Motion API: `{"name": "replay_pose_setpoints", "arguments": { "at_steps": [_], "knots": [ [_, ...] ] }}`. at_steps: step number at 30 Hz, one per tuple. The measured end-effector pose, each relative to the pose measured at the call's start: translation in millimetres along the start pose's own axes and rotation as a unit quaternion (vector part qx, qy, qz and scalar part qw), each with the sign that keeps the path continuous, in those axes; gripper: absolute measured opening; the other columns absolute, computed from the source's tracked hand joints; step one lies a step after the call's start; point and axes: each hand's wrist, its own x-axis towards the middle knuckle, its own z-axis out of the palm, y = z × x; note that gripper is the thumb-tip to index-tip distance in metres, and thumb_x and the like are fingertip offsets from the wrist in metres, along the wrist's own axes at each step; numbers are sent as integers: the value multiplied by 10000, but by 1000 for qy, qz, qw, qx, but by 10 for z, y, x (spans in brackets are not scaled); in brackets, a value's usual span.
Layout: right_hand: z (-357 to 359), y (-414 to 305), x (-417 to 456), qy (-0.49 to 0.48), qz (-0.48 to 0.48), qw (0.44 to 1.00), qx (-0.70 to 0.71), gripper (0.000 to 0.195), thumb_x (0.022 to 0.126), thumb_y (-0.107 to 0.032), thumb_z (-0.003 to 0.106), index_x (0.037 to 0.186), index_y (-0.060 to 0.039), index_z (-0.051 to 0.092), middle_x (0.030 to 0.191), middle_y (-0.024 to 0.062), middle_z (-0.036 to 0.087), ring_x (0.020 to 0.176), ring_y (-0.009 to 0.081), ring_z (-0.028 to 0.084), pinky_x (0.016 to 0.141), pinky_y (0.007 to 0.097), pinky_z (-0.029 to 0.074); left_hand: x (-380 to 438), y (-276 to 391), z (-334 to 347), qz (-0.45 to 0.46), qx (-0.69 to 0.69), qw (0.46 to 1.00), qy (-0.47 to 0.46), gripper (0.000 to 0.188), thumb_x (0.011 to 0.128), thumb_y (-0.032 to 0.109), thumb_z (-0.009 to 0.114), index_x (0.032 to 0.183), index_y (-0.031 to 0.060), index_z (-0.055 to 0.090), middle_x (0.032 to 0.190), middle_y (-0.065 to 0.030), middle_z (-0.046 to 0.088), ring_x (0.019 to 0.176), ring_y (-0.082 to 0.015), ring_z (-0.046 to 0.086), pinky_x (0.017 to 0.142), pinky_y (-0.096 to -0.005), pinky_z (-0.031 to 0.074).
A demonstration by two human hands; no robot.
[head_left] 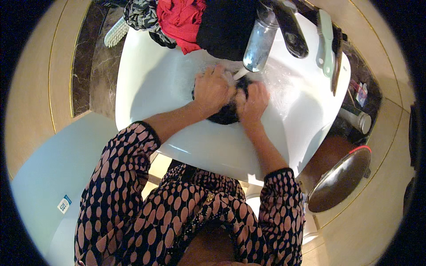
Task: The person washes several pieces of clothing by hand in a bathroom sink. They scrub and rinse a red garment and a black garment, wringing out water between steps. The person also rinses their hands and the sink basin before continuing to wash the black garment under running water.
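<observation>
Both hands are low in a white washbasin (153,83), under the spout of a chrome faucet (261,43). Water runs from the spout between them. My left hand (214,88) is closed on a dark wet cloth (224,114), its fingers bent over the fabric. On the cloth's right side my right hand (253,101) grips it too, slightly blurred. The cloth lies bunched beneath both hands, and parts of it are hidden by them.
Red fabric (181,23), patterned grey fabric (141,16) and black fabric (226,30) hang over the basin's back edge. A scrubbing brush (116,33) lies left. At right are a green-handled brush (326,50), a capped container (356,119) and a round mirror (339,181).
</observation>
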Motion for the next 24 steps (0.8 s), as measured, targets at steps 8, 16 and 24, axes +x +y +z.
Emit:
{"name": "replay_pose_setpoints", "arguments": {
  "at_steps": [8,16,24],
  "knots": [
    [142,210,361,12,89,996,-16,228,865,-274,503,845,-53,553,651,170,587,570,391,564,542,481,439,390,-195,-34,70,-151,984,58,346,798,379,544,822,46,636,773,-161,627,716,-360,595,647,-436,483],
    [-481,327,216,-27,254,967,9,322,895,-291,474,831,15,551,716,238,576,679,402,542,649,452,420,274,-640,-424,31,-151,976,-152,647,720,504,665,1110,-2,558,1102,-181,564,1022,-295,542,845,-358,429],
    [-1258,-425,327,119,340,852,380,224,915,-222,507,802,-31,545,729,-23,500,665,77,428,612,234,385,-14,-1107,-678,-47,-196,970,-137,489,793,369,622,1051,-44,585,1063,-189,565,996,-281,554,863,-318,430]
  ]
}}
